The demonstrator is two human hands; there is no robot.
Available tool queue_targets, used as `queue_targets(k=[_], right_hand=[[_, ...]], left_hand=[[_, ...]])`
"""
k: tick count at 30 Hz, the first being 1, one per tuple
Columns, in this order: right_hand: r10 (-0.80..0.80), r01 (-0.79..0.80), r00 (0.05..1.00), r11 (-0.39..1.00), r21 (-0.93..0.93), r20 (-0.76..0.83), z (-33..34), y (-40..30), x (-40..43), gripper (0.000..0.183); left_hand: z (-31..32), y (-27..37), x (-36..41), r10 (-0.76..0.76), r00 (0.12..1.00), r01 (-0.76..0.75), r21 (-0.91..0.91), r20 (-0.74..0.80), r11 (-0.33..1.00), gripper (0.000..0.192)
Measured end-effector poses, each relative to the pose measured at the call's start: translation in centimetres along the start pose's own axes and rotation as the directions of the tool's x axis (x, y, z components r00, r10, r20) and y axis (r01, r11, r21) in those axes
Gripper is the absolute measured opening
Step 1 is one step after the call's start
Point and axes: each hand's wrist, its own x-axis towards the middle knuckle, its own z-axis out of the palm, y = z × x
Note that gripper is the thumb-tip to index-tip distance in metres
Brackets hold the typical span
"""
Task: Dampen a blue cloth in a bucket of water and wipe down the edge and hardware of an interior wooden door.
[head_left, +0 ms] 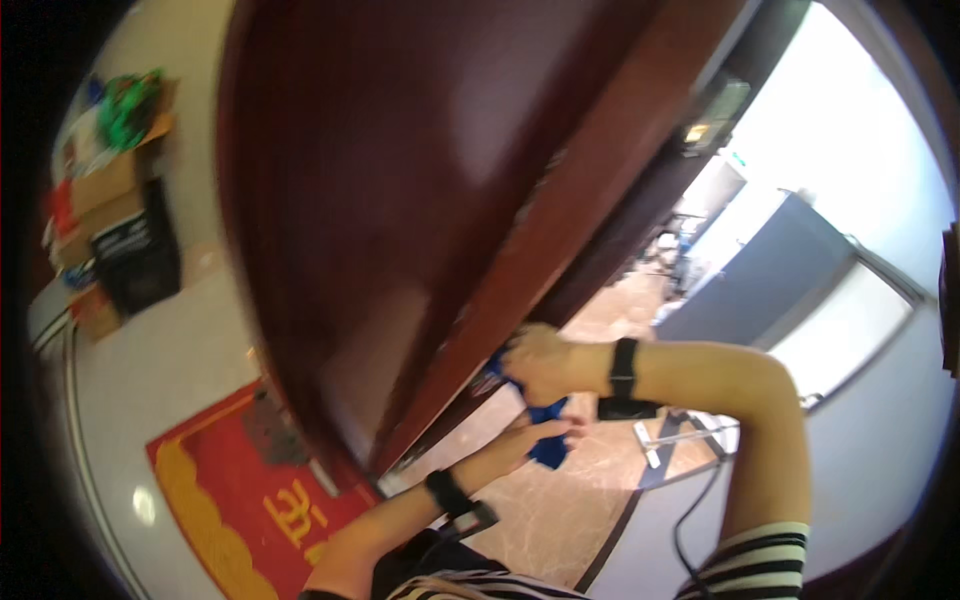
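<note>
A dark reddish-brown wooden door (360, 187) fills the middle of the head view, its long edge (555, 210) slanting down to the left. Beside that edge my right hand (538, 364) is bent over a blue cloth (550, 450); a bit of blue also shows between its fingers and the door. Just below, my left hand (536, 439) has its fingers around the hanging part of the same blue material. Blur hides the exact grip of the right fingers. Both wrists wear black straps with small devices.
A red mat (225, 435) with yellow writing lies at lower left. Cardboard boxes (109, 187), a black bag (139, 262) and a green plastic bag (129, 109) stand at far left. Beyond the doorway are a grey cabinet (780, 262) and a white-footed metal stand (646, 444). A black cable (686, 510) hangs near my right arm.
</note>
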Motion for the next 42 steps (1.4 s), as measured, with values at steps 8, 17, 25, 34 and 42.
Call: queue_targets(k=[8, 17, 25, 34, 42], right_hand=[[0.056, -0.083, 0.974, 0.990, 0.117, 0.221, 1.2, -0.3, 3.3, 0.027], [0.007, -0.071, 0.962, 0.971, 0.227, 0.273, 0.1, -0.6, 2.8, 0.030], [0.152, -0.161, 0.968, 0.986, 0.032, 0.202, 1.3, -0.6, 2.8, 0.028], [0.029, -0.043, 0.987, 0.995, 0.089, 0.156, 0.7, 0.1, 3.0, 0.026], [0.121, -0.120, 0.993, 0.988, -0.094, 0.004, 2.6, -0.9, 1.5, 0.029]], left_hand=[[-1.3, 1.2, -0.4, 0.001, 1.000, 0.001, 0.094, -0.017, 0.996, 0.040], [-2.7, 0.5, 1.3, 0.069, 0.993, -0.038, 0.294, -0.095, 0.955, 0.025], [-2.8, 0.4, 0.9, 0.086, 0.990, -0.052, 0.271, -0.116, 0.961, 0.028], [-3.4, -0.5, 1.0, 0.136, 0.980, -0.085, 0.317, -0.142, 0.944, 0.034], [-4.0, -1.0, 2.3, 0.149, 0.971, -0.082, 0.325, -0.188, 0.942, 0.030]])
